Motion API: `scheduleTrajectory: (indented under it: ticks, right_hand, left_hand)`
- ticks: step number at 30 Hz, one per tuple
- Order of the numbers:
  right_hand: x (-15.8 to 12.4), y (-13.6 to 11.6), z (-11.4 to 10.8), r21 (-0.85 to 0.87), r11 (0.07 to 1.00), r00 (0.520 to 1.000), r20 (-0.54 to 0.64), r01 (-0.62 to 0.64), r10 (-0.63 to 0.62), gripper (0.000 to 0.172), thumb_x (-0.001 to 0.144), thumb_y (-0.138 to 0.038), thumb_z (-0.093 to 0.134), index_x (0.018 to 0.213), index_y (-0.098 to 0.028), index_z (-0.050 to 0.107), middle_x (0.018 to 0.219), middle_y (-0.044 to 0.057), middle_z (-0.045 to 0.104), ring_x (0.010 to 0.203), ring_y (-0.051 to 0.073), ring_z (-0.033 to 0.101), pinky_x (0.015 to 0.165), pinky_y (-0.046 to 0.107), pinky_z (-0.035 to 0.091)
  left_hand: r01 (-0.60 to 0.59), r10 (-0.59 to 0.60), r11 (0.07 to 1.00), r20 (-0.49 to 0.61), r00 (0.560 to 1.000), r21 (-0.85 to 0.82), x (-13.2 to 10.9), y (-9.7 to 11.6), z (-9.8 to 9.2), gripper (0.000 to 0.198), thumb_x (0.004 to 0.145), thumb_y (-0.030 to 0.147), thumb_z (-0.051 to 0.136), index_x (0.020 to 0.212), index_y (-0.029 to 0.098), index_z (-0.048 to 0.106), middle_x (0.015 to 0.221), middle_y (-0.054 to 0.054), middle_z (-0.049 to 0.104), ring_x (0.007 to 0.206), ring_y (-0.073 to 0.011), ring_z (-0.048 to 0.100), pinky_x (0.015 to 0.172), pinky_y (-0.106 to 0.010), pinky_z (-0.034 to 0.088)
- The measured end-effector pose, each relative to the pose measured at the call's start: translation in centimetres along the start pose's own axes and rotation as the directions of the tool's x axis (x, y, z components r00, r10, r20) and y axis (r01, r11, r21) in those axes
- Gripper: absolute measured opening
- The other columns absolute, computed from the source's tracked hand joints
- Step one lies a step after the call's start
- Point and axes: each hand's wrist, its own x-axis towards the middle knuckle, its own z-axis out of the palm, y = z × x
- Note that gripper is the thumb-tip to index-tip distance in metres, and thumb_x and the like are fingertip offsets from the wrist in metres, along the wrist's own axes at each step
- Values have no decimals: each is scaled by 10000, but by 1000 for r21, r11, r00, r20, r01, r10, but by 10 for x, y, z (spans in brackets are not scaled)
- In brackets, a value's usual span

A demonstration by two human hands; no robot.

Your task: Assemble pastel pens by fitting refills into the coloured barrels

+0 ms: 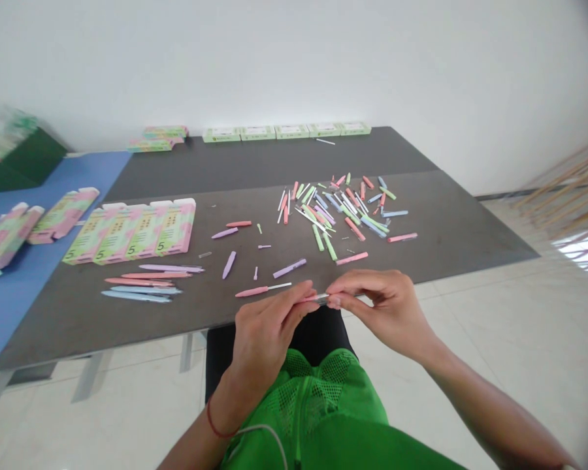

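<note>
My left hand (273,317) and my right hand (381,301) meet at the table's front edge, both pinching one small pink pen part with a clear piece (322,298). Fingers cover most of it. Just left of them lies a pink pen half with a white refill sticking out (255,291). Beyond my left hand are a purple pen barrel (289,267), another purple barrel (229,265) and small purple clip pieces (255,273). A pink barrel (351,258) rests past my right hand.
A loose pile of coloured barrels and white refills (343,209) spreads over the table's right half. Assembled pens (142,284) lie at left below upright-printed cartons (132,232). More boxes (287,132) line the back; a green bin (22,156) stands far left.
</note>
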Motion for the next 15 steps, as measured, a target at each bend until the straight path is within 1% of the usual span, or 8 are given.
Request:
scheduleTrajectory:
  ticks: [3,6,9,12,15]
  right_hand:
    - [1,-1,4,10,1000,999,29,21,-21,55,883,-180,774,872,-209,820,807,20,792,702,146,709,658,253,547]
    - [1,0,8,34,999,1000,0,-1,1,51,871,-182,785,874,-214,824,801,16,802,701,144,727,659,238,568]
    - [0,3,13,179,979,995,-20,-95,100,60,828,-211,836,888,-215,830,793,22,814,693,157,753,673,243,608]
    - [0,7,16,353,915,980,34,-196,197,136,766,-247,897,885,-216,839,770,29,813,668,159,756,665,249,627]
    - [1,9,17,441,859,965,90,-261,247,148,750,-272,911,870,-212,849,723,29,801,636,153,744,652,255,636]
  left_hand:
    - [-26,26,1000,12,1000,-13,1,1,1,269,892,179,778,1157,141,749,1002,-39,831,851,-152,808,844,-186,629]
    - [-36,37,999,14,999,-39,1,2,2,340,891,153,773,1228,155,729,1076,-45,819,903,-165,806,869,-198,635]
    - [-23,25,996,17,1000,-87,0,3,2,450,916,107,736,1352,193,667,1170,-39,794,973,-172,797,891,-217,643]
    - [-26,33,991,44,998,-133,-1,1,1,525,946,82,691,1440,236,600,1262,-37,757,1036,-176,782,908,-241,650]
    - [-46,57,984,59,997,-169,-3,-1,1,561,962,83,671,1483,256,555,1304,-41,738,1070,-171,772,930,-249,649]
